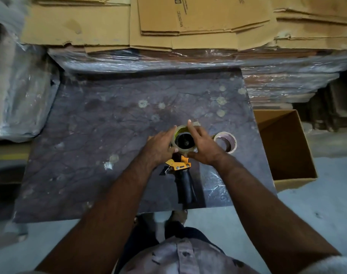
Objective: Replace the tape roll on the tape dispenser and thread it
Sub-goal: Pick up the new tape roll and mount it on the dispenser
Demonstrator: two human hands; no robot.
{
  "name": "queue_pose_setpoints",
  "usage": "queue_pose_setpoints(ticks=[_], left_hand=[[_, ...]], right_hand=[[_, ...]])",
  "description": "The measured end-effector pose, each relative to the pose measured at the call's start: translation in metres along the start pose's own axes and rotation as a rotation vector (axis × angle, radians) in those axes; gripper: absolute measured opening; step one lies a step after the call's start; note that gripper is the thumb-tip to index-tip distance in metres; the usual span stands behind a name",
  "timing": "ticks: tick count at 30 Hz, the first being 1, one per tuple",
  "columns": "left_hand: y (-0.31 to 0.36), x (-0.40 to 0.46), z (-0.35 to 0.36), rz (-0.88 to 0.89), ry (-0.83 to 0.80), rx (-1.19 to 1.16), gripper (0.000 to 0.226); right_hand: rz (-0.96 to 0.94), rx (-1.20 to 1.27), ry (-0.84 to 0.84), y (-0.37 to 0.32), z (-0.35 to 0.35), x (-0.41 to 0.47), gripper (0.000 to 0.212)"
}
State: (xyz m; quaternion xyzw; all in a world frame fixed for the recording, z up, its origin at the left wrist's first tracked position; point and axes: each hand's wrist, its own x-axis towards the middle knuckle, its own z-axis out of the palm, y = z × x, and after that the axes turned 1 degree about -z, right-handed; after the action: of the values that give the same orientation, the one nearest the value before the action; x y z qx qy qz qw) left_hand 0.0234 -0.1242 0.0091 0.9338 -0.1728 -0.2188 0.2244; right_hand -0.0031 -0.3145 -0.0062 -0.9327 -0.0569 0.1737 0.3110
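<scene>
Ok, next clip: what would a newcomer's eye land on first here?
Both hands, left hand and right hand, wrapped around a tape roll on the yellow and black tape dispenser, which lies at the middle of the dark table. A second roll sits just right of them, with an open cardboard box beyond the table's right edge.

The yellow tape dispenser (181,171) lies flat, black handle near; a clear tape roll (185,140) sits on its hub.

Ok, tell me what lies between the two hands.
In the head view, the tape roll on the dispenser sits between the left hand and right hand, both gripping it.
</scene>
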Motion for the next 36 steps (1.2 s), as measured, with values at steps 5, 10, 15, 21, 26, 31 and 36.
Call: queue_pose_setpoints(ticks=[5,10,15,21,26,31,36], left_hand=[[-0.009,0.003,0.003,0.018,0.05,-0.075,0.081],[-0.014,-0.001,0.009,0.028,0.073,-0.081,0.08],[-0.013,0.002,0.012,0.037,0.052,-0.027,0.08],[-0.011,0.004,0.013,0.042,0.071,0.003,0.078],[-0.015,0.005,0.015,0.072,0.1,-0.035,0.076],[-0.019,0.004,0.017,0.081,0.11,-0.113,0.071],[-0.018,0.01,0.012,0.037,0.09,-0.146,0.072]], right_hand=[[-0.026,0.01,-0.027,0.009,-0.003,0.001,0.119],[-0.059,-0.018,-0.014,0.016,-0.001,-0.004,0.109],[-0.051,0.021,0.029,0.023,-0.001,-0.012,0.105],[-0.007,0.023,0.064,0.021,0.001,-0.015,0.102],[0.013,0.022,0.093,0.021,0.003,-0.017,0.101],[0.027,-0.005,0.064,0.014,0.011,-0.012,0.101],[0.02,-0.083,0.006,0.009,0.004,0.001,0.102]])
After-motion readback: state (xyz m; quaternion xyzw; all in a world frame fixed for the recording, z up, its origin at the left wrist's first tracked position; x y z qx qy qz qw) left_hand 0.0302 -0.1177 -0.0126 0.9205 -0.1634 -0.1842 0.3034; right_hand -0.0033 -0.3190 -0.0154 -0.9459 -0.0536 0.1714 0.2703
